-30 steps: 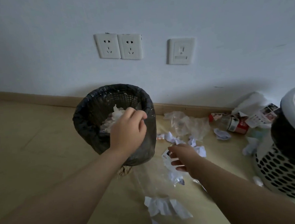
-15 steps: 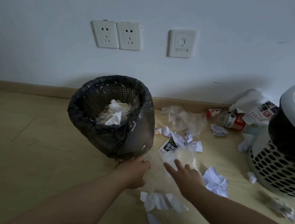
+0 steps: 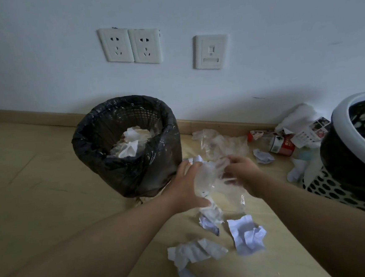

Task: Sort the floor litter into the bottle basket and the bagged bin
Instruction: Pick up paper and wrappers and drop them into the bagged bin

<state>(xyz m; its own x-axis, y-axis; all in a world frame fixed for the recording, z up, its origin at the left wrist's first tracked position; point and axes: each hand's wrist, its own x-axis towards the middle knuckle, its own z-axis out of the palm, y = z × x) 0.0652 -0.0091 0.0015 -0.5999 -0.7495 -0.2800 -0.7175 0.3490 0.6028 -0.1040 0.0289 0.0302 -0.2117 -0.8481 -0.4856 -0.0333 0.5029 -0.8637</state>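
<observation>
A black mesh bin lined with a black bag (image 3: 136, 170) stands on the floor by the wall, with crumpled paper and film inside. Just right of it, both my hands hold a clear plastic bag (image 3: 211, 179) lifted off the floor. My left hand (image 3: 187, 186) grips its left side, with a bit of white paper at the fingertips. My right hand (image 3: 243, 173) pinches its right side. The white perforated basket (image 3: 339, 113) with a dark inside stands at the far right. A plastic bottle with a red label (image 3: 278, 144) lies by the wall.
Crumpled white paper (image 3: 247, 235) and more scraps (image 3: 195, 252) lie on the floor below my hands. Another clear bag (image 3: 221, 144) lies behind them. Paper wads (image 3: 263, 156), a printed leaflet (image 3: 312, 130) and tissues sit near the basket. Wall sockets (image 3: 130, 45) are above.
My left hand left the bin and came down to the floor. Both hands closed on the clear plastic bag and lifted it beside the bin.
</observation>
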